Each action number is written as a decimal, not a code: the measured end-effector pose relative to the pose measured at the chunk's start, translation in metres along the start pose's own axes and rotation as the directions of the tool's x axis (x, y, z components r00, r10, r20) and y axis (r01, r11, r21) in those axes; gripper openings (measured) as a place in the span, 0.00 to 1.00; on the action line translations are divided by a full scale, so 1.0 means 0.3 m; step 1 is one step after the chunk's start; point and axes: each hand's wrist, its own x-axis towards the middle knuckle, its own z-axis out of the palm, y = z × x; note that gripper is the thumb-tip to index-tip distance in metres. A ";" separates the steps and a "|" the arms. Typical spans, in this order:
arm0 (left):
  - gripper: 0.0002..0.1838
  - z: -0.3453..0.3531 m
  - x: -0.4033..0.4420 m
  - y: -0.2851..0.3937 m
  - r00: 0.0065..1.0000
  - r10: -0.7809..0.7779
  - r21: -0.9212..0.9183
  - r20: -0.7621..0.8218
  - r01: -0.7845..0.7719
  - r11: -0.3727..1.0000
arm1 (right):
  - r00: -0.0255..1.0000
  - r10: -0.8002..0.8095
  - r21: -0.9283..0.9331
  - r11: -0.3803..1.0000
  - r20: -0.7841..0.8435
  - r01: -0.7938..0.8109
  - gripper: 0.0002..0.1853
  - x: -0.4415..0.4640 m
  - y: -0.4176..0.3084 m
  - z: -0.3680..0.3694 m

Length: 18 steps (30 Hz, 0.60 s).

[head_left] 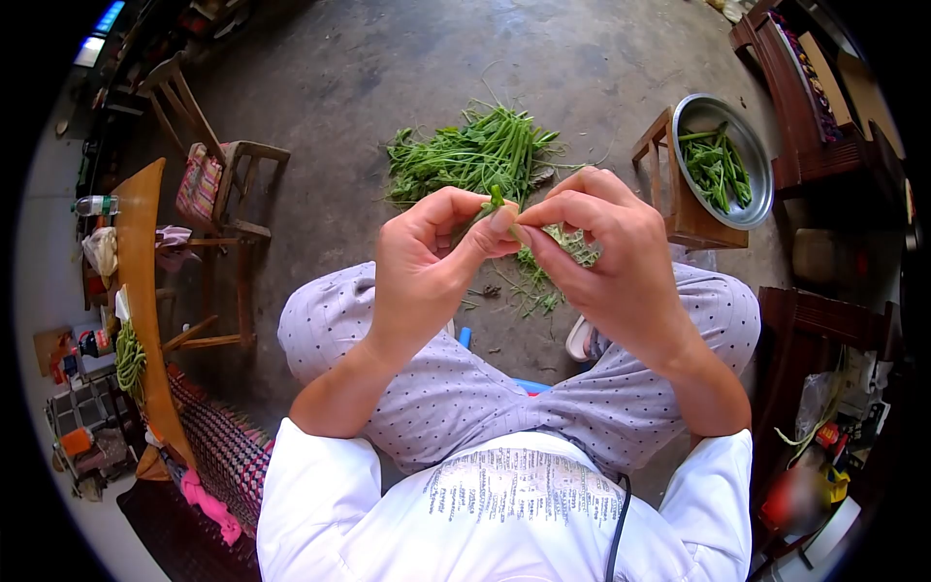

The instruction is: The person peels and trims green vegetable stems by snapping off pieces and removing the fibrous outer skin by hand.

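Observation:
My left hand point(432, 242) is closed around a green vegetable stem point(496, 196), its tip poking up between thumb and forefinger. The fingertips of my right hand point(611, 247) are pinched together right against the left thumb; whatever lies between them is too small to make out. Beyond both hands, a heap of leafy green stems point(475, 150) lies on the concrete floor. Thin green scraps point(543, 281) are scattered below and between my hands. To the right, a metal basin point(759, 184) holds shorter lengths of greens point(716, 167).
The basin rests on a wooden stool point(708, 231). On the left stand a wooden chair point(208, 160) and a table point(145, 291) with a plastic bottle point(95, 206). Dark wooden furniture point(795, 97) lines the right side. My knees are spread on either side of the scraps.

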 end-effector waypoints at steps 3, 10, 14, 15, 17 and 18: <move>0.09 0.007 0.002 0.002 1.000 0.004 0.017 -0.023 -0.004 1.000 | 0.999 -0.038 -0.049 0.998 -0.019 0.037 0.03 -0.004 0.001 0.014; 0.09 0.006 0.004 0.003 1.000 -0.023 -0.019 -0.021 0.023 1.000 | 0.991 -0.130 -0.131 0.983 -0.025 0.126 0.04 0.000 0.004 0.019; 0.09 0.001 0.006 0.003 0.999 -0.030 -0.065 0.024 0.032 0.997 | 1.000 -0.002 -0.071 0.997 -0.005 0.002 0.06 0.001 0.003 0.008; 0.09 0.005 0.005 0.005 0.999 -0.025 -0.066 0.027 0.026 0.997 | 1.000 -0.003 -0.074 0.997 -0.009 0.002 0.06 0.001 0.003 0.006; 0.09 0.013 0.003 0.007 0.999 -0.018 -0.066 0.035 0.021 0.998 | 0.999 0.033 -0.048 0.998 -0.010 -0.033 0.06 0.000 0.005 0.007; 0.09 0.017 0.002 0.007 1.000 -0.006 -0.041 0.019 0.007 0.999 | 0.999 0.033 -0.049 0.998 -0.016 -0.034 0.06 -0.001 0.008 0.010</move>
